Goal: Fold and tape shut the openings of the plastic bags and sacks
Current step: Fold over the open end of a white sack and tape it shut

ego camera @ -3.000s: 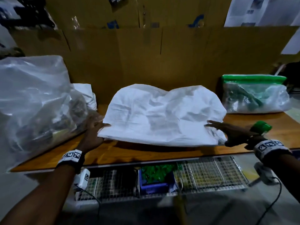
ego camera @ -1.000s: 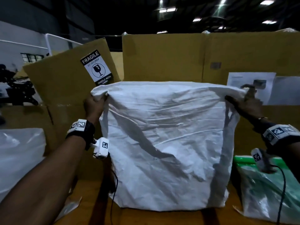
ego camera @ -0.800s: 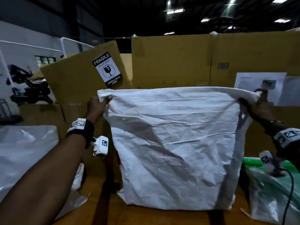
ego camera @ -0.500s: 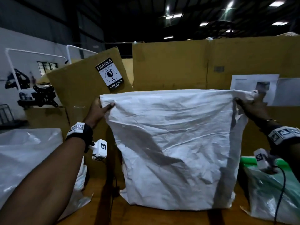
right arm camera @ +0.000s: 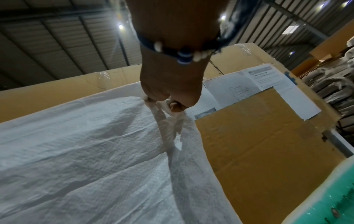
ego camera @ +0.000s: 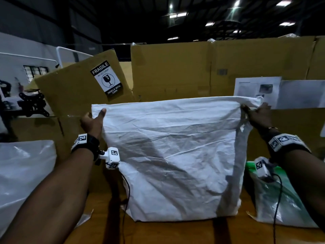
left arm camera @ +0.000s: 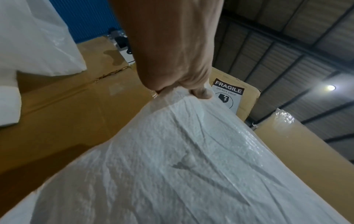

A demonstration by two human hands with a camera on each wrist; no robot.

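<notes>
Head view: wooden tabletop (ego camera: 175,233) before cardboard walls (ego camera: 175,67), dim warehouse ceiling lights (ego camera: 178,14).

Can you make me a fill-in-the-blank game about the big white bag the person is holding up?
1. Both hands hold the white woven sack by its ____ corners.
2. The sticker on the cardboard box behind the left hand says ____ in big letters.
3. The bag lying below the right hand has a ____ strip along its top.
4. The bottom of the sack rests on the ____ table.

Missing words: top; FRAGILE; green; wooden
</notes>
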